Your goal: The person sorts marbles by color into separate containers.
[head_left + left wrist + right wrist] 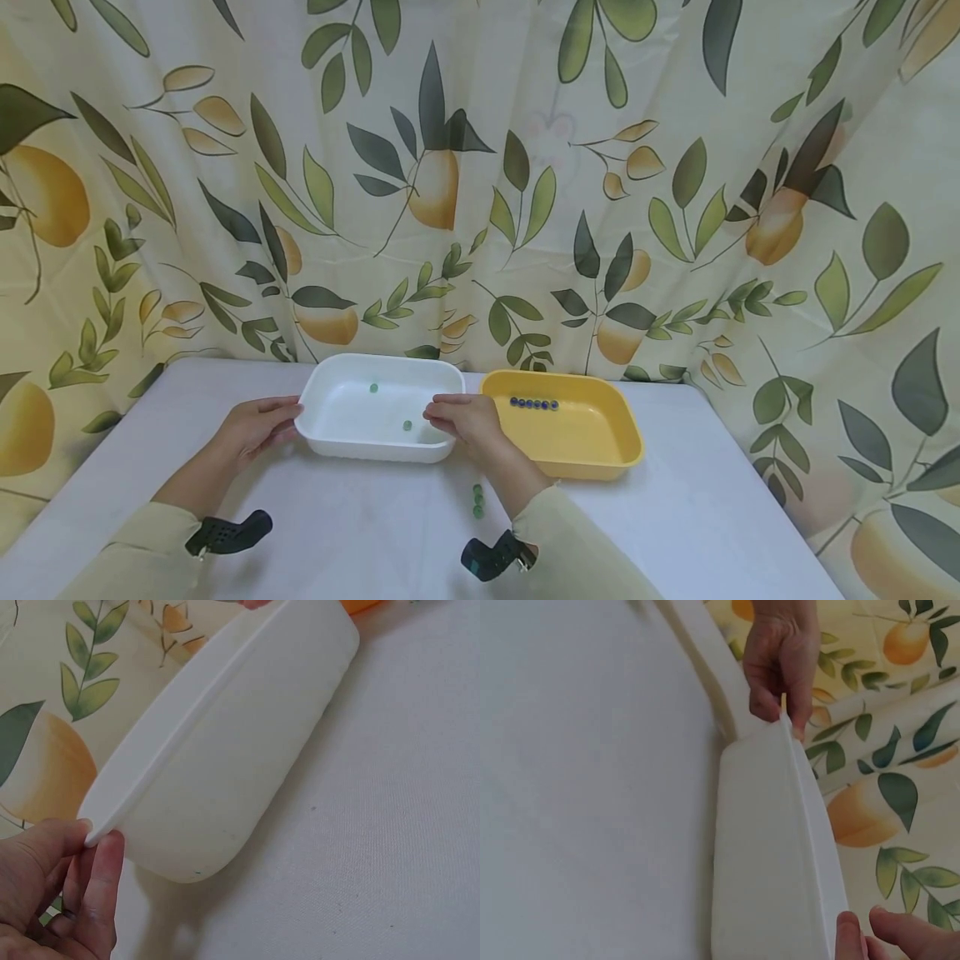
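Note:
My left hand (pixel 258 427) pinches the left end of a white plastic basin (pixel 360 448), thumb on its rim and fingers under it, as the left wrist view shows. Inside lie two green marbles (pixel 407 425), apart from each other. My right hand (pixel 468 417) is at the basin's right end, its fingertips (pixel 848 930) by the rim. A gap shows between thumb and finger in the right wrist view, with nothing seen in it. Below that hand, three green marbles (pixel 477 500) form a short line on the table.
Right of the white basin stands a yellow basin (pixel 626 433), partly behind my right forearm. Several dark blue marbles (pixel 534 404) sit in a row in it. A white cloth covers the table (pixel 360 533). Behind hangs a leaf-and-fruit patterned curtain (pixel 480 275).

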### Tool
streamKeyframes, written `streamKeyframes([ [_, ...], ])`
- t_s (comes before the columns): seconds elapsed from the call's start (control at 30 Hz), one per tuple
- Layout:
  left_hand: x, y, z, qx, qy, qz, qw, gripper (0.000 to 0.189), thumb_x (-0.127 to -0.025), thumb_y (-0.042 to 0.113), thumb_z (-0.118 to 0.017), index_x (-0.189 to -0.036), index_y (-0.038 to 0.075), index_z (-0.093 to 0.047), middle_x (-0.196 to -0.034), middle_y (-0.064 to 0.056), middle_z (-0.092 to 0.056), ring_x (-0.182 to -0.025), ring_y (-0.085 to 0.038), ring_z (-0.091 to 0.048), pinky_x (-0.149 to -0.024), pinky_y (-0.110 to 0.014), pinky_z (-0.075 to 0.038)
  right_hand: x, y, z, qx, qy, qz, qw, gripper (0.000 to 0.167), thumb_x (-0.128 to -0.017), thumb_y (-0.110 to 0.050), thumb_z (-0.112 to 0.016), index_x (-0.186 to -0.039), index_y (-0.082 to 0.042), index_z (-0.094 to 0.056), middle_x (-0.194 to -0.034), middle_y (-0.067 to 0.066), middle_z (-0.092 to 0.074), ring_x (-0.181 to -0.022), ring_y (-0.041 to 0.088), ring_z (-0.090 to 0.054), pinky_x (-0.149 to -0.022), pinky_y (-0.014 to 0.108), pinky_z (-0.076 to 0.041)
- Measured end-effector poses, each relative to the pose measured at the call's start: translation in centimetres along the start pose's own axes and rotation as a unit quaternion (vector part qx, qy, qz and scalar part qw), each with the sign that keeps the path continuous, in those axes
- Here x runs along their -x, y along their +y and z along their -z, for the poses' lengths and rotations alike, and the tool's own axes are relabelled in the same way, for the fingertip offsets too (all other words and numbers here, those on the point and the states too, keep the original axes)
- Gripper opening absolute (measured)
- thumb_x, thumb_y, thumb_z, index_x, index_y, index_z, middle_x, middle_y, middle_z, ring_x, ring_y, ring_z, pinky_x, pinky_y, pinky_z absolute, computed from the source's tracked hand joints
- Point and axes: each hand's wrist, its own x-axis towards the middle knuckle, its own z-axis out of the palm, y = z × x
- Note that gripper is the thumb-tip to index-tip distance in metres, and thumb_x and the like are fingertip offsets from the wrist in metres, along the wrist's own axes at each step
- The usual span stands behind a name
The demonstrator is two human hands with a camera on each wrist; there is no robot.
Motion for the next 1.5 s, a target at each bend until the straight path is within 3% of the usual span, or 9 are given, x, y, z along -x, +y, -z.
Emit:
streamKeyframes([
  [0.1,0.0,0.1,-0.1,-0.002,0.000,-0.003,1.0000,0.060,-0.095,0.021,-0.067,-0.142,-0.008,-0.044,-0.125,-0.018,-0.064,-0.076,-0.002,-0.067,-0.075,-0.022,-0.060,0.2,0.2,0.1,-0.005,0.003,0.008,0.9999,0.035,-0.090,-0.007,-0.070,-0.121,0.007,-0.064,-0.106,0.017,-0.073,-0.100,0.026,-0.072,-0.087,0.029,-0.058],
  [0.27,0.1,0.2,-0.1,-0.008,-0.001,-0.007,0.9999,0.058,-0.095,0.021,-0.067,-0.139,-0.009,-0.045,-0.101,-0.001,-0.069,-0.075,-0.003,-0.066,-0.074,-0.022,-0.060,0.9,0.4,0.5,-0.004,-0.003,0.016,0.9999,0.037,-0.089,-0.006,-0.071,-0.122,0.007,-0.063,-0.106,0.017,-0.073,-0.099,0.025,-0.072,-0.088,0.029,-0.058],
  [0.4,0.2,0.2,0.0,0.000,-0.005,-0.009,0.9999,0.058,-0.095,0.019,-0.067,-0.140,-0.010,-0.045,-0.095,0.004,-0.068,-0.075,-0.002,-0.066,-0.074,-0.022,-0.060,1.7,0.7,1.1,0.017,-0.014,0.017,0.9996,0.037,-0.090,-0.011,-0.072,-0.123,0.005,-0.064,-0.106,0.015,-0.073,-0.098,0.023,-0.072,-0.089,0.030,-0.058],
  [0.77,0.3,0.2,-0.1,-0.002,-0.002,-0.009,1.0000,0.057,-0.094,0.020,-0.067,-0.139,-0.009,-0.046,-0.092,0.006,-0.068,-0.075,-0.003,-0.066,-0.074,-0.022,-0.060,4.5,2.2,4.0,0.049,-0.043,0.021,0.9976,0.036,-0.091,-0.016,-0.071,-0.120,0.005,-0.066,-0.105,0.015,-0.074,-0.094,0.020,-0.072,-0.090,0.033,-0.058],
  [1.03,0.4,0.4,-0.1,-0.020,0.001,-0.002,0.9998,0.058,-0.095,0.022,-0.066,-0.140,-0.008,-0.045,-0.114,-0.011,-0.068,-0.077,-0.002,-0.065,-0.075,-0.022,-0.059,6.1,3.6,6.2,0.050,-0.039,0.021,0.9978,0.038,-0.090,-0.013,-0.072,-0.120,0.010,-0.064,-0.106,0.019,-0.073,-0.092,0.021,-0.073,-0.083,0.031,-0.060],
  [1.3,0.3,0.3,-0.1,-0.011,0.001,-0.003,0.9999,0.058,-0.095,0.020,-0.066,-0.140,-0.009,-0.044,-0.103,-0.002,-0.069,-0.076,-0.002,-0.065,-0.074,-0.022,-0.060,6.8,5.2,7.8,0.065,-0.029,0.030,0.9970,0.036,-0.089,-0.011,-0.072,-0.116,0.011,-0.066,-0.101,0.016,-0.074,-0.089,0.019,-0.073,-0.082,0.032,-0.061],
  [1.5,0.3,0.1,0.0,-0.016,0.001,-0.005,0.9999,0.058,-0.095,0.022,-0.067,-0.140,-0.008,-0.045,-0.110,-0.006,-0.069,-0.077,-0.002,-0.065,-0.075,-0.022,-0.060,6.9,6.2,8.4,0.083,-0.017,0.058,0.9947,0.035,-0.087,-0.009,-0.073,-0.114,0.012,-0.066,-0.098,0.017,-0.074,-0.086,0.020,-0.073,-0.080,0.033,-0.061],
])
